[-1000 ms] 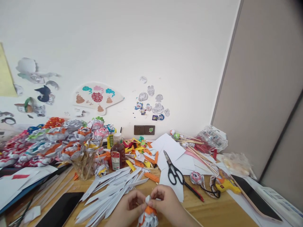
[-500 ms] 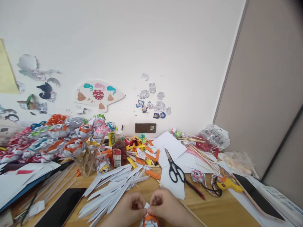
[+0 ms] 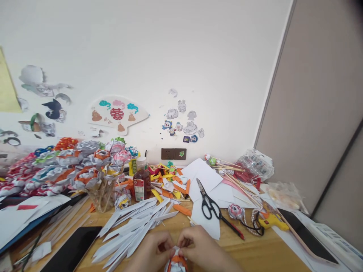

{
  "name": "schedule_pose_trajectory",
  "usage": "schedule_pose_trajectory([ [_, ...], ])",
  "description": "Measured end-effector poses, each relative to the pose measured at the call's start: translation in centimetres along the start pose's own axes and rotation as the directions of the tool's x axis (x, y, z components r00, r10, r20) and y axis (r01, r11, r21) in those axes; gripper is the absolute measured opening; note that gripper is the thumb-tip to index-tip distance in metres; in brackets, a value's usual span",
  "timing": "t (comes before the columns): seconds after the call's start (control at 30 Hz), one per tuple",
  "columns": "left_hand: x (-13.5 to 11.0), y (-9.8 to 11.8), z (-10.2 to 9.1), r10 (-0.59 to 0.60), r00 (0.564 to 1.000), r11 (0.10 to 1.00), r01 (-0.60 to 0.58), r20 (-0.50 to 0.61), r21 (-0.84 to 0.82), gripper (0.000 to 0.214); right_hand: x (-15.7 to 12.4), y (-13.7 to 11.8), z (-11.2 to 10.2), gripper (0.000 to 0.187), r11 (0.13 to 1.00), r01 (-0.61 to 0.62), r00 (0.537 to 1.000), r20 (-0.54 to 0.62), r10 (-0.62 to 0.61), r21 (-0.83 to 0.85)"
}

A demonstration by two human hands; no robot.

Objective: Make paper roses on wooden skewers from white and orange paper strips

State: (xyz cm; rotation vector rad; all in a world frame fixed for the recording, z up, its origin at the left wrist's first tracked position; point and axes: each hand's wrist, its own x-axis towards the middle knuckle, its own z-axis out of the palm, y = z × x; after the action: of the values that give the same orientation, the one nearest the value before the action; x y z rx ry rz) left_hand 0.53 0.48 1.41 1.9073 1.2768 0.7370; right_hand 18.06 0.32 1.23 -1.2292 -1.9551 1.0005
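Note:
At the bottom middle, an orange and white paper flower is partly cut off by the lower edge of the view. My left hand pinches the white paper at its top from the left. From the other side, my right hand pinches the same white paper, thumbs close together. Folded white paper strips lie in a loose pile beyond my left hand. Black-handled scissors rest on white paper sheets beyond my right hand.
Many paper flowers crowd the left, beside a jar of dark red liquid. Orange and yellow paper pieces lie near the wall. A yellow glue gun and a phone are right; another phone lies left.
My hands and the flower sit slightly further left in view, and the whole scene has shifted a little left. Both hands keep pinching the white paper at the flower's top.

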Motion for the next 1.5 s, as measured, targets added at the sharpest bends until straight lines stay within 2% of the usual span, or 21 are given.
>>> schedule_pose_trajectory([
  [0.1, 0.1, 0.0, -0.3, -0.001, 1.0, 1.0, 0.0, 0.013, 0.019, 0.013, -0.3, -1.0, 0.1, 0.014, 0.996, 0.007, 0.998, -0.055, -0.012, -0.088],
  [0.2, -0.2, 0.5, -0.7, 0.008, 1.0, 0.998, -0.006, -0.028, 0.069, 0.016, -0.4, -1.5, 0.2, 0.015, 0.993, 0.01, 0.997, -0.069, -0.019, -0.117],
  [0.43, -0.9, 1.0, -0.2, 0.124, 0.991, 0.967, -0.108, -0.058, 0.231, 0.019, -0.3, -0.4, 0.3, 0.01, 0.996, 0.001, 1.0, -0.021, -0.003, -0.087],
  [0.57, -0.9, 0.5, 0.5, 0.169, 0.972, 0.974, -0.139, -0.163, 0.181, 0.021, -0.1, -0.6, 0.4, 0.012, 0.986, 0.034, 0.997, -0.057, -0.044, -0.166],
  [0.7, -0.8, 0.2, 0.3, 0.143, 0.952, 0.987, -0.156, -0.27, -0.024, 0.018, 0.3, -0.3, 0.6, 0.011, 0.977, 0.096, 0.974, -0.184, -0.132, -0.191],
  [0.8, -0.9, 0.0, -0.1, 0.121, 0.943, 0.975, -0.171, -0.311, -0.139, 0.032, 0.8, 0.1, 0.5, 0.012, 0.994, 0.109, 0.942, -0.323, -0.093, 0.031],
  [0.9, -1.1, -0.3, 0.0, 0.22, 0.937, 0.962, -0.254, -0.271, -0.097, 0.052, 1.2, 0.3, 0.6, 0.027, 0.933, 0.12, 0.911, -0.41, 0.032, 0.339],
  [0.93, -1.1, -0.4, 0.3, 0.256, 0.934, 0.957, -0.282, -0.25, -0.074, 0.062, 1.4, 0.3, 0.7, 0.034, 0.905, 0.117, 0.906, -0.417, 0.071, 0.41],
  [1.0, -1.0, -0.8, 0.8, 0.285, 0.914, 0.952, -0.305, -0.287, -0.026, 0.074, 1.6, 0.3, 0.9, 0.043, 0.856, 0.105, 0.907, -0.402, 0.127, 0.507],
  [1.1, -0.8, -1.1, 1.1, 0.331, 0.892, 0.941, -0.336, -0.308, 0.039, 0.069, 1.7, 0.3, 1.0, 0.048, 0.821, 0.092, 0.93, -0.342, 0.131, 0.564],
  [1.2, -0.8, -0.8, 0.8, 0.351, 0.895, 0.936, -0.337, -0.274, 0.098, 0.059, 1.4, 0.2, 0.4, 0.042, 0.85, 0.063, 0.963, -0.257, 0.087, 0.524],
  [1.3, -1.0, -0.2, 0.4, 0.381, 0.897, 0.923, -0.353, -0.226, 0.152, 0.061, 1.0, 0.2, -0.2, 0.03, 0.892, 0.036, 0.977, -0.204, 0.064, 0.45],
  [1.43, -1.0, -0.5, 0.6, 0.422, 0.884, 0.898, -0.377, -0.2, 0.228, 0.066, 0.9, 0.4, -0.1, 0.012, 0.964, 0.027, 0.965, -0.259, 0.044, 0.265],
  [1.5, -0.9, -0.9, 0.8, 0.431, 0.878, 0.89, -0.376, -0.207, 0.257, 0.064, 0.9, 0.4, 0.0, 0.008, 0.992, 0.069, 0.951, -0.308, -0.033, 0.107],
])
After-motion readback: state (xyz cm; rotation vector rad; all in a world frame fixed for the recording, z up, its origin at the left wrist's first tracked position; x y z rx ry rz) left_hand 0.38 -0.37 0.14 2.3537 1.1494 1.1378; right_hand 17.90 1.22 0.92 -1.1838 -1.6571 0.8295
